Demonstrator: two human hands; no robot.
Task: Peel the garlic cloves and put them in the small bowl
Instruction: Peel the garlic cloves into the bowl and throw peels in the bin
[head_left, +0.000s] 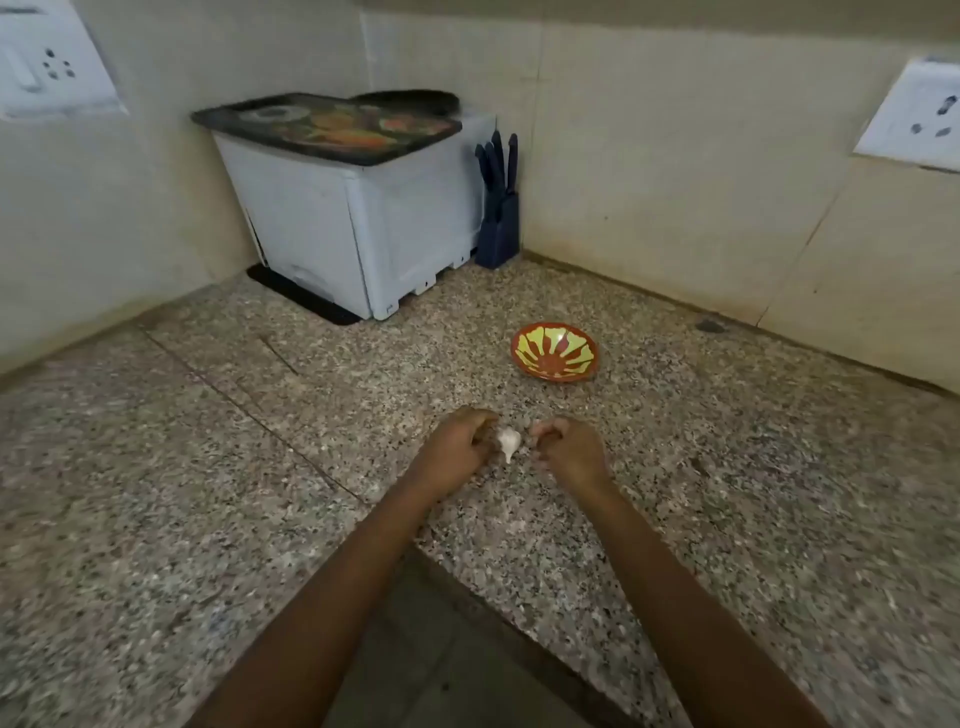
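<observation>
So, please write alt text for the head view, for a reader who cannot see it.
The left hand holds a white garlic piece over a speckled stone counter while the right hand curls close beside it. A small red-and-yellow bowl sits empty just beyond; a white box and a knife block stand in the corner.

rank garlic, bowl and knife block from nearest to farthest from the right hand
1. garlic, just left of the right hand
2. bowl, a little way beyond the hand
3. knife block, far back beyond the bowl
</observation>
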